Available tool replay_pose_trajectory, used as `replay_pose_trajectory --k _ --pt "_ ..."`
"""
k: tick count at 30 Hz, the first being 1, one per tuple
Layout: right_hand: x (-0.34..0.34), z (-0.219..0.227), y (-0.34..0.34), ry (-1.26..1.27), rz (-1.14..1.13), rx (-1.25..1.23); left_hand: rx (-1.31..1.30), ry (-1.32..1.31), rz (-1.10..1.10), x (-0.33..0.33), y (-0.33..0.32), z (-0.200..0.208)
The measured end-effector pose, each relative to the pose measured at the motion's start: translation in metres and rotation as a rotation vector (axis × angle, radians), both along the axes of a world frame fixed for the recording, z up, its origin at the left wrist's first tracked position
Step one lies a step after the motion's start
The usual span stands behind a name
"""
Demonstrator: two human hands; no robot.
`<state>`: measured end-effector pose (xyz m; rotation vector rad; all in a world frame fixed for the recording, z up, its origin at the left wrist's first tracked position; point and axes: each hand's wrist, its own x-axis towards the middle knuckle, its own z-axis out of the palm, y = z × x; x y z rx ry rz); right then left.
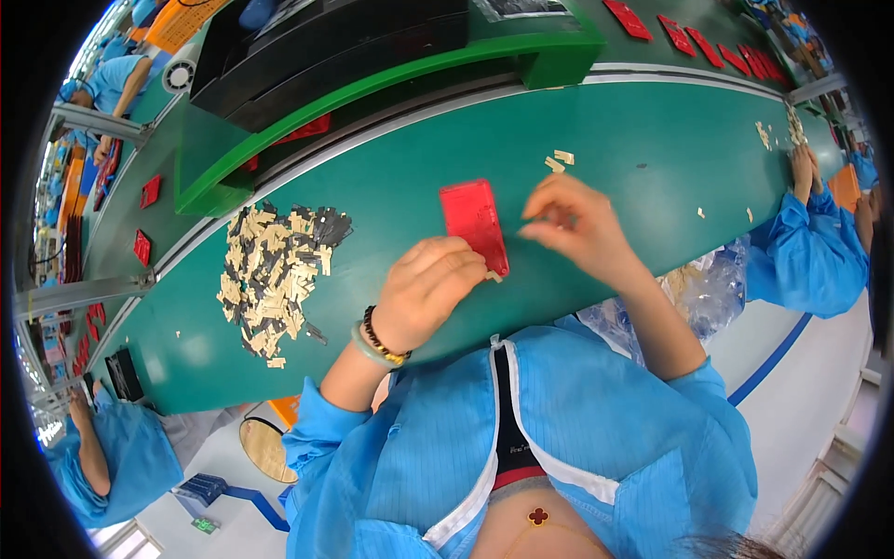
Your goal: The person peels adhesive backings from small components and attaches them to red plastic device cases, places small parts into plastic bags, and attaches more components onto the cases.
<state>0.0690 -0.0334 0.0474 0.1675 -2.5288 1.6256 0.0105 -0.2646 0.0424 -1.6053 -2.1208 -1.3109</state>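
Note:
A flat, phone-sized red plastic shell (472, 219) lies on the green table in front of me. My left hand (430, 282) grips its near end, fingers bent over the left edge. By those fingertips a small beige strip (494, 276) shows at the shell's near corner, partly covered. My right hand (579, 228) hovers just right of the shell, fingers curled and thumb apart from the index finger; I see nothing between them. To the left lies a heap of beige and black small strips (275, 275). A few loose beige pieces (559, 161) lie beyond my right hand.
A green-edged rack with black trays (391, 79) stands beyond the metal rail. More red shells (675, 35) lie on the far belt. A clear plastic bag (703, 289) sits at the table's near edge, right. Co-workers in blue sit at both sides, one sleeve (805, 252) close by.

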Motion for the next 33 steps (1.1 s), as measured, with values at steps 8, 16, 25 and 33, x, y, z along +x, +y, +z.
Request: replay_pose_trajectory --k 8,16,25,33 --pt "-0.010 0.018 -0.027 0.087 0.332 0.160 0.062 0.384 0.024 -0.007 0.006 -0.005" --pt "-0.003 0.016 -0.029 0.270 0.236 0.268 0.093 0.440 0.110 -0.003 0.010 -0.010" --pt "0.015 -0.007 -0.013 0.209 -0.174 0.755 -0.294 -0.213 0.115 -0.024 0.013 -0.008" --pt "-0.044 -0.004 -0.056 0.534 -0.051 0.676 0.204 -0.911 0.092 -0.042 0.006 -0.008"
